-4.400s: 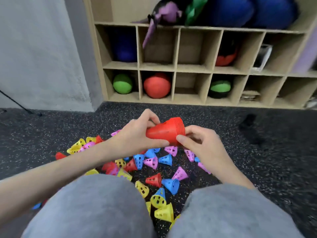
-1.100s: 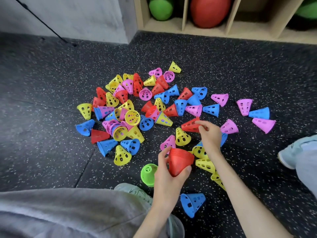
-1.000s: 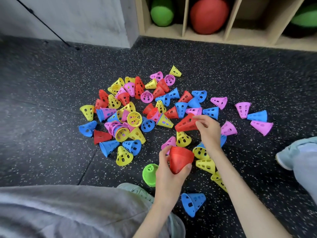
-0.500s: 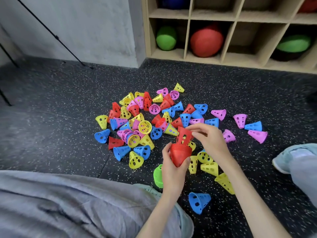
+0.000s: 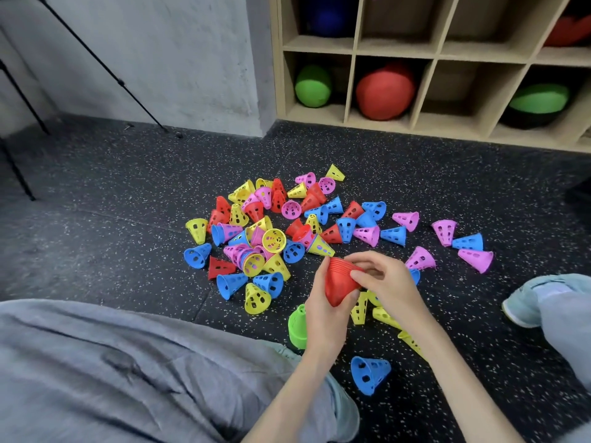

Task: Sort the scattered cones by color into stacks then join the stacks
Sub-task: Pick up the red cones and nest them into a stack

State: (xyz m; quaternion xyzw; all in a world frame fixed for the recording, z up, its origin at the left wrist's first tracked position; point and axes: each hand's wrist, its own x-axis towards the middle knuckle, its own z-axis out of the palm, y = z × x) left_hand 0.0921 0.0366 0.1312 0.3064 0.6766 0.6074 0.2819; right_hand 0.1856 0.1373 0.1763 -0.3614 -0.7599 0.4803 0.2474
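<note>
Black speckled floor holds scattered cones below a wooden shelf. Left hand grips the red stack; right hand pinches its rim.

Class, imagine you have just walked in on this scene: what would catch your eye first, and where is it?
First, the bright scatter of cones in red, yellow, blue and pink, strewn over the dark speckled floor mid-picture. Next, the red stack just below it, gripped by the left hand with the right hand at its rim. Behind, a red ball sits in the wooden shelf.
</note>
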